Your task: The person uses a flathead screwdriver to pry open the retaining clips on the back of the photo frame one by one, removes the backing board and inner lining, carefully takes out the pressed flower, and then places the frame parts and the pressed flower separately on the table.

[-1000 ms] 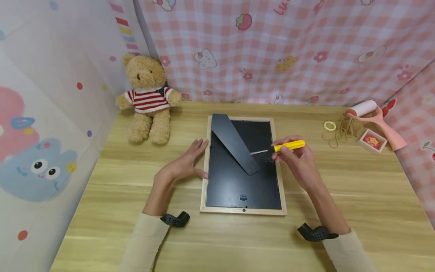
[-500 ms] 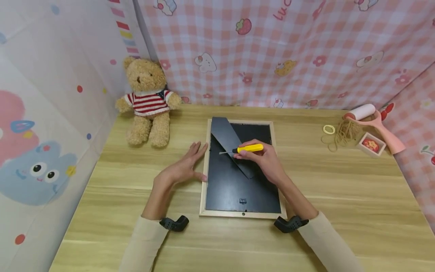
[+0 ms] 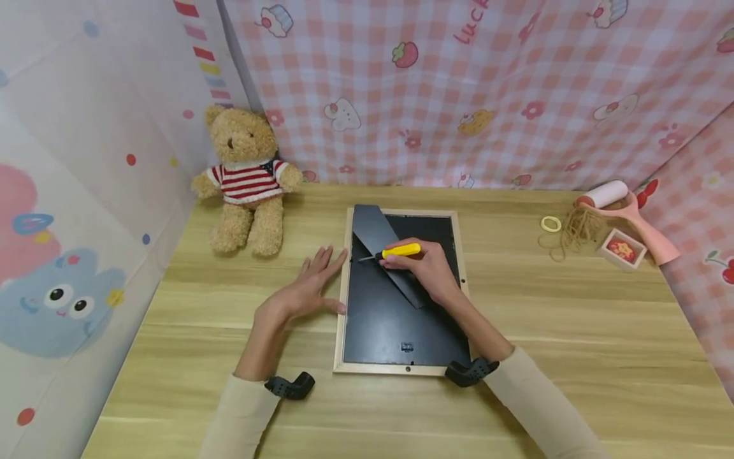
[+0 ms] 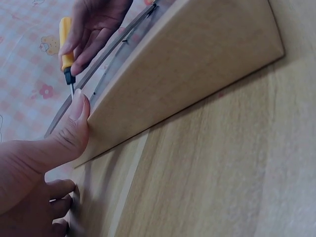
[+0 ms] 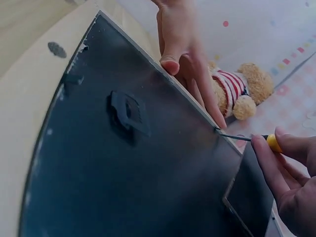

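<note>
A wooden picture frame [image 3: 339,331] lies face down on the table, its black backing board [image 3: 384,325] up and a black stand flap [image 3: 375,236] lying across it. My right hand [image 3: 427,268] grips a yellow-handled screwdriver [image 3: 400,250]; its metal tip [image 5: 228,134] points at the frame's left inner edge. My left hand [image 3: 306,287] rests flat on the table with straight fingers against the frame's left side, the thumb [image 4: 74,126] pressed on the wooden edge [image 4: 187,74]. The screwdriver [image 4: 65,52] shows above the thumb.
A teddy bear [image 3: 246,178] in a striped jumper sits at the back left. At the back right lie rubber bands [image 3: 573,231], a pale ring [image 3: 551,224], a small box [image 3: 621,250] and a pink lint roller [image 3: 625,207]. Patterned cloth walls enclose the table.
My right hand has carried the screwdriver from the frame's right side leftwards across the backing to its left edge. The left hand has stayed against the frame.
</note>
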A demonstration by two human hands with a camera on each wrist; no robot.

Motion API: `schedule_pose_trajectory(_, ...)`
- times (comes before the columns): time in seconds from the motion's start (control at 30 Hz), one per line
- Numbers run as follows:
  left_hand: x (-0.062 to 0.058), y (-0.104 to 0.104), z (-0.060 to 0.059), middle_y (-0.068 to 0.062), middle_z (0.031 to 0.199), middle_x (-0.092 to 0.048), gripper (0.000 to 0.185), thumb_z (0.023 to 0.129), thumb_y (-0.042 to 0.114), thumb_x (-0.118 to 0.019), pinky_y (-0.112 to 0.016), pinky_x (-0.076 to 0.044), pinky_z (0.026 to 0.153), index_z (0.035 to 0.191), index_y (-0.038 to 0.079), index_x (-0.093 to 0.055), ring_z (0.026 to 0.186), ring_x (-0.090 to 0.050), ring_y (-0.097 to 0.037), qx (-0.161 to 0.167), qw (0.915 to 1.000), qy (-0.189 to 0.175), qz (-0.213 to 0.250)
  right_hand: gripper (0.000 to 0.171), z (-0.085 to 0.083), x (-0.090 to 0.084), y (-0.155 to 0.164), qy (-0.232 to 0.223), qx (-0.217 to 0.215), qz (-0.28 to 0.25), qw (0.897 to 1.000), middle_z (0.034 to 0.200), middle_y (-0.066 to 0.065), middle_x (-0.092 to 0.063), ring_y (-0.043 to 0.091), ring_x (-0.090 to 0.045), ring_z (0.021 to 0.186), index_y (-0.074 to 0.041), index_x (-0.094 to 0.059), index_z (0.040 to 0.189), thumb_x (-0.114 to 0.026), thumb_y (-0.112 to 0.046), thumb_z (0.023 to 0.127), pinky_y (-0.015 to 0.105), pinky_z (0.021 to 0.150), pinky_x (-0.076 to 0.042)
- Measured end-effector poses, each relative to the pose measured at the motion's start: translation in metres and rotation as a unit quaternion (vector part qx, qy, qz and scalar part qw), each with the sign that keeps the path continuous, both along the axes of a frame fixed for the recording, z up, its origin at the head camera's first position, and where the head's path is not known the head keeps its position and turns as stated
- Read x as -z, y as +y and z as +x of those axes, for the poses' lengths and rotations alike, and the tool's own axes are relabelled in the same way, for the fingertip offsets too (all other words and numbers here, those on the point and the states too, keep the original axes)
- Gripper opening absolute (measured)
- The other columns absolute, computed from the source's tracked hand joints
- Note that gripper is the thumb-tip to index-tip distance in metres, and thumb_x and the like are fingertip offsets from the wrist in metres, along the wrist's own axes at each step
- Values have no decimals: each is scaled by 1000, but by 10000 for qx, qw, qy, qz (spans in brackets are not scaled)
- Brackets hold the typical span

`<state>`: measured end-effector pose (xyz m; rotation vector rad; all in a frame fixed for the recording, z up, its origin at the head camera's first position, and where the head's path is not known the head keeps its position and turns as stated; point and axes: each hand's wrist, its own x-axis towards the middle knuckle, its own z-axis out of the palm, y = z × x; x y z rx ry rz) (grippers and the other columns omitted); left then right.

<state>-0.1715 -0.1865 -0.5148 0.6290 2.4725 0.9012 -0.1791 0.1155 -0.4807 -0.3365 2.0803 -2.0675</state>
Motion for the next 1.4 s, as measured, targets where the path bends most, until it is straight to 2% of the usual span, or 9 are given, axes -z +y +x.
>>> schedule_pose_trajectory(0.23, -6, 2, 3, -22, 183, 11, 120, 91, 38, -88, -58, 10, 137, 178, 17, -8, 170, 17, -37, 68, 9999, 37, 113, 28, -1, 1, -11, -123, -7, -94, 9999, 123, 32, -75, 15, -84, 95, 13, -73, 128, -74, 5, 101, 35, 92, -67)
schedule_pose_trajectory(0.47, 5, -2, -2, -19, 184, 11, 122, 89, 44, -88, -57, 10, 138, 178, 23, -8, 170, 18, -34, 76, 9999, 69, 126, 28, -1, 2, -13, -55, 30, -125, 9999, 119, 30, -77, 16, -84, 94, 13, -73, 127, -74, 5, 101, 35, 91, -67)
schedule_pose_trajectory(0.6, 8, -3, -3, -16, 184, 13, 122, 90, 45, -88, -55, 11, 138, 178, 27, -6, 170, 19, -31, 80, 9999, 25, 86, 24, 2, 0, -18, 564, 88, 454, 9973, 112, 25, -80, 17, -84, 92, 10, -76, 122, -78, 2, 99, 28, 88, -67)
schedule_pose_trajectory(0.73, 6, -4, -2, -18, 184, 12, 121, 91, 43, -88, -58, 11, 137, 178, 24, -7, 170, 18, -34, 91, 9999, 57, 111, 20, 4, -9, -27, 1434, 99, 1224, 9820, 105, 18, -82, 22, -83, 89, 4, -80, 115, -83, -3, 96, 24, 82, -66)
schedule_pose_trajectory(0.83, 5, -4, -2, -20, 183, 10, 120, 91, 41, -88, -59, 11, 137, 178, 21, -8, 170, 17, -36, 88, 9997, 100, 186, 18, 3, -14, -31, 1818, -9, 1483, 9721, 103, 16, -81, 25, -82, 88, 3, -79, 113, -83, -3, 97, 27, 81, -67)
schedule_pose_trajectory(0.93, 8, -5, -3, -22, 183, 9, 121, 90, 42, -88, -60, 11, 137, 178, 20, -9, 170, 17, -37, 101, 9996, 128, 232, 18, 1, -13, -30, 1651, -47, 1374, 9766, 103, 17, -82, 22, -82, 88, 4, -79, 114, -82, -3, 97, 28, 81, -67)
schedule_pose_trajectory(1.07, 15, -6, -6, -20, 184, 10, 123, 88, 50, -88, -59, 11, 137, 179, 24, -7, 170, 18, -36, 124, 9996, 129, 196, 20, -2, -4, -23, 826, -28, 723, 9940, 107, 23, -81, 16, -83, 89, 7, -77, 118, -77, -1, 100, 27, 86, -67)
schedule_pose_trajectory(1.17, 18, -6, -7, -19, 184, 10, 124, 88, 54, -87, -59, 12, 137, 179, 26, -6, 170, 18, -35, 139, 9996, 129, 224, 21, -4, 2, -18, 474, -53, 403, 9981, 111, 26, -80, 14, -83, 91, 9, -76, 121, -74, 0, 102, 29, 91, -66)
schedule_pose_trajectory(1.4, 16, -6, -6, -20, 183, 11, 123, 90, 48, -87, -60, 12, 136, 178, 22, -6, 170, 19, -36, 160, 9994, 138, 287, 21, -10, -5, -24, 943, -103, 1219, 9880, 103, 14, -84, 20, -83, 91, 2, -79, 118, -79, -12, 102, 30, 87, -67)
